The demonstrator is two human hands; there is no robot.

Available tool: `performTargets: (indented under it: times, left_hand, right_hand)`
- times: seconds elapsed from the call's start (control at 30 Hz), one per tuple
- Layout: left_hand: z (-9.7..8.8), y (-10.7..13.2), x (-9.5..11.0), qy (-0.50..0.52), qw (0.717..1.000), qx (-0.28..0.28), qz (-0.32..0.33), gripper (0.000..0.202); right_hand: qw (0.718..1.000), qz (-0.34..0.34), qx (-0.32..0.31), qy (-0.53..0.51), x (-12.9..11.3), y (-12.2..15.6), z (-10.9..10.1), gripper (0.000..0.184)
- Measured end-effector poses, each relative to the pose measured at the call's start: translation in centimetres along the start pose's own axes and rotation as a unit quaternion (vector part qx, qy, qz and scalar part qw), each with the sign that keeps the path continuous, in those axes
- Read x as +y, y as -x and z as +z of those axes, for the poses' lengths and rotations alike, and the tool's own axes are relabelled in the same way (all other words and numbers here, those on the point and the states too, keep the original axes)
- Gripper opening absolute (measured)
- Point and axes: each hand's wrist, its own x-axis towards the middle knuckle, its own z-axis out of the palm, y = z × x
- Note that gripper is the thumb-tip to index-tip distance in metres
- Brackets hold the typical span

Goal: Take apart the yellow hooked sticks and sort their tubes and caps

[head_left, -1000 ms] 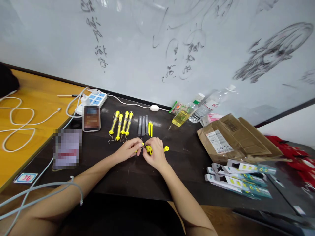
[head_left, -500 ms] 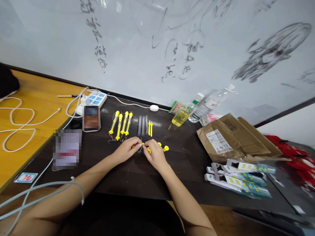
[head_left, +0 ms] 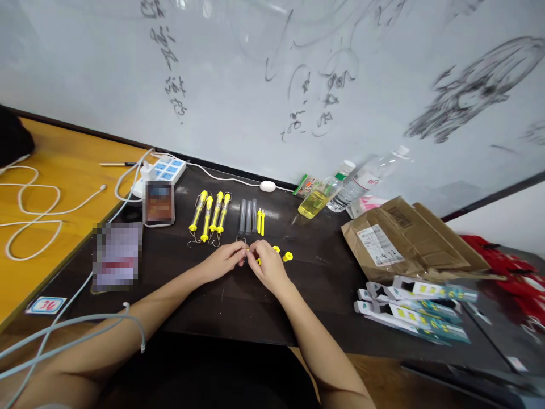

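My left hand (head_left: 223, 260) and my right hand (head_left: 267, 264) meet fingertip to fingertip over the dark table (head_left: 238, 301). Both pinch a small yellow part with a thin wire hook (head_left: 248, 250) between them. Two loose yellow caps (head_left: 284, 254) lie just right of my right hand. Behind the hands lies a row of several assembled yellow tube pieces (head_left: 210, 212), then three clear grey tubes (head_left: 248, 216) and two thin yellow rods (head_left: 260, 221).
A white power strip (head_left: 164, 171), a phone (head_left: 159, 203) and a blurred card (head_left: 116, 255) sit at the left, with white cables (head_left: 34, 210) on the orange table. Bottles (head_left: 340, 190), a torn cardboard parcel (head_left: 404, 238) and flat retail boxes (head_left: 415, 309) lie at the right.
Both hands have shifted slightly away from me and closer together. Yellow pieces that were in my right hand now lie on the table beside it.
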Motion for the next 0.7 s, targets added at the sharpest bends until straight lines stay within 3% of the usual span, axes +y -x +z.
performTargets:
  times: [0.1, 0.3, 0.5, 0.7]
  left_hand:
    - [0.3, 0.1, -0.1, 0.027, 1.0, -0.01, -0.012, 0.032]
    - [0.6, 0.3, -0.1, 0.068, 0.997, -0.032, -0.017, 0.033]
    - [0.4, 0.4, 1.0, -0.041, 0.999, 0.03, 0.012, 0.027]
    - [1.0, 0.1, 1.9, -0.087, 0.991, 0.081, 0.063, 0.027]
  right_hand:
    - [0.999, -0.016, -0.012, 0.028, 0.2, 0.1, 0.2, 0.023]
    - [0.999, -0.038, 0.023, 0.022, 0.5, 0.6, 0.6, 0.027]
    - [0.998, -0.039, 0.044, -0.005, 0.9, 0.9, 0.5, 0.024]
    - [0.994, -0.038, 0.094, -0.036, 1.0, 0.7, 0.5, 0.023]
